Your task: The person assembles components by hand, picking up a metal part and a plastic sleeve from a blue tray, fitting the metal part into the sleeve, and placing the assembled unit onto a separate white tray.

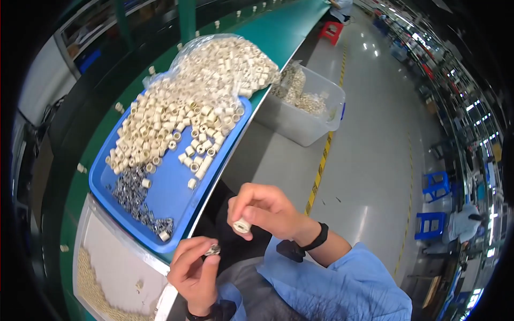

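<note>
Between the thumb and fingers of my right hand (270,210) is a cream-coloured cylindrical sleeve (242,225), its holed end turned toward me. My left hand (194,270) pinches a small metal part (213,250), too small to make out fully. Both hands are close together over my lap, beside the bench edge, and the two parts do not touch. Just beyond them lies a blue tray (176,200) on the bench. Many cream sleeves (160,120) are heaped in it, with a pile of small shiny metal pieces (130,192) at its near left.
A clear plastic bag (214,64) of sleeves spills into the tray's far end. Nearer me, a white tray (120,267) holds small beige grains. A translucent bin (292,128) with bagged parts stands on the floor at right. Stools (331,32) and two other people are farther off.
</note>
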Demonstrator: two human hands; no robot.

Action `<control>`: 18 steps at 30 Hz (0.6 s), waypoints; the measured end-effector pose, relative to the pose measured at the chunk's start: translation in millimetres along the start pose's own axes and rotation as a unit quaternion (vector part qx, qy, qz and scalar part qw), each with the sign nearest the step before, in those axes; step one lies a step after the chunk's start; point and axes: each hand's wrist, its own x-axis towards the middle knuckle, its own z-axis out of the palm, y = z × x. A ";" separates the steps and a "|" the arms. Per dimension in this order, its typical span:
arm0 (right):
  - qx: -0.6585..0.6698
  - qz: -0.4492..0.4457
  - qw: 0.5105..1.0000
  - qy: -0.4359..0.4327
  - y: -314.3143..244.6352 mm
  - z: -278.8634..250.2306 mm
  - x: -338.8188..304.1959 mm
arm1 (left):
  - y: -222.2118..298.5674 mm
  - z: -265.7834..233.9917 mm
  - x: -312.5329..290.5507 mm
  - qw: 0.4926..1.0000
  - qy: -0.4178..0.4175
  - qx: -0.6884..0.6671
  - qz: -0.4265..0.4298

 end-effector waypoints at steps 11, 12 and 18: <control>-0.055 -0.023 0.997 -0.040 26.9 23.3 -10.3 | -4.7 -7.9 -41.9 0.999 0.037 -0.033 -0.004; -0.121 -0.047 0.990 -0.061 26.0 23.6 -6.8 | -4.2 -8.6 -43.7 0.999 0.038 -0.027 0.000; -0.366 -0.130 0.906 -0.169 16.8 34.5 8.4 | -3.7 -22.5 -63.5 0.996 0.063 -0.060 -0.027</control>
